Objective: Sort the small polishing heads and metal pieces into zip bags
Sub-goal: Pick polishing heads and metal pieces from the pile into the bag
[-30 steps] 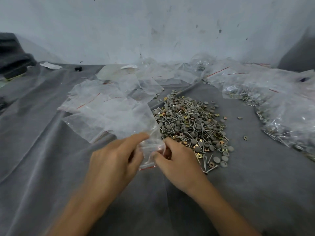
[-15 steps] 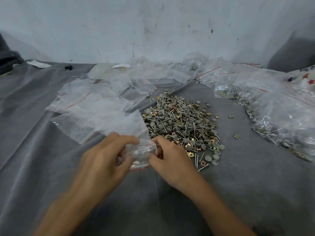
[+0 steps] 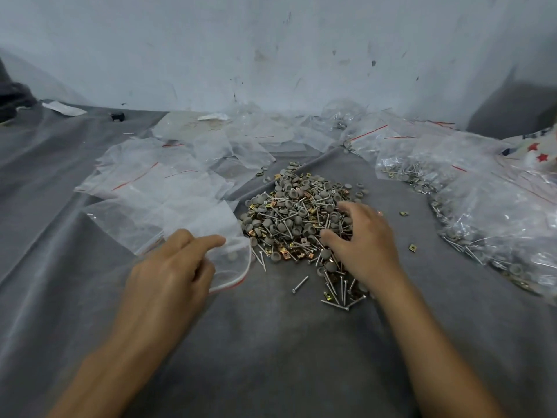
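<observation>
Grey polishing heads (image 3: 301,218) heaped with metal pieces (image 3: 284,252), clear zip bag (image 3: 233,260) beside

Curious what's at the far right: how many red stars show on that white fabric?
2 stars: upper star, lower star just below and right of it. The frame edge may hide more.

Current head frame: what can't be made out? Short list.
Head view only:
1) The right hand: its fingertips sink into the pile, and the hand's own back hides whether it grips any piece.
2) The zip bag held by the left hand: contents blurred behind plastic, count unclear.
3) The filled bags at right: cut off by the frame edge.
4) The small dark object far back: too small to identify.
</observation>
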Demonstrator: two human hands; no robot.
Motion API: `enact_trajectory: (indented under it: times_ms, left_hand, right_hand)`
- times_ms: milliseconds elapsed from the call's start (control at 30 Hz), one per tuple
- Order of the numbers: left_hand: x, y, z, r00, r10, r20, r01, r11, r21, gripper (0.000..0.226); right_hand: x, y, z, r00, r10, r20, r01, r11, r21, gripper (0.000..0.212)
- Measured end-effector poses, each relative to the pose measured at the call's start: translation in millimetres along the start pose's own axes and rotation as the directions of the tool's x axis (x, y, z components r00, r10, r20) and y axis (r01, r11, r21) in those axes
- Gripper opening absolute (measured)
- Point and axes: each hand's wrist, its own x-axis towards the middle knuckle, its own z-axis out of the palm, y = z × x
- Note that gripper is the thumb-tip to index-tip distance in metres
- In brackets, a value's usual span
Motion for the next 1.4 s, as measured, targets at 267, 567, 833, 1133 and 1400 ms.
enact_trajectory:
  times_ms: [267,567,833,1133,1400]
  left_hand:
    - [1.9,0.5,10.4,1.000,-0.005,0.023,0.006,0.999,-0.048,0.036]
    - [-3.0,-6.1,13.9,0.992,-0.005,0.122,0.018,0.994,-0.108,0.031]
    - [-4.1,-11.1,16.0,0.985,-0.038,0.169,0.060,0.990,-0.128,0.043]
    - [-3.0,-8.6,18.3,0.963,-0.097,0.252,0.090,0.995,0.042,0.038]
    - [-1.6,-6.4,19.5,0.970,-0.122,0.209,0.120,0.993,0.021,0.025]
  right_hand:
    - [-0.2,-2.9,10.1,0.983,0.020,0.184,0.009,0.988,-0.155,0.064]
    - [-23.8,-22.0,3.1,0.967,-0.164,0.193,0.149,0.985,0.089,0.019]
    - [-25.9,-15.7,-6.0,0.994,-0.087,0.070,0.055,0.929,0.365,0.015]
    - [-28.9,-7.7,-8.1,0.994,-0.056,0.090,0.047,0.995,0.091,0.023]
    - [-22.4,-33.1,8.5,0.975,-0.182,0.128,0.197,0.975,-0.107,0.024]
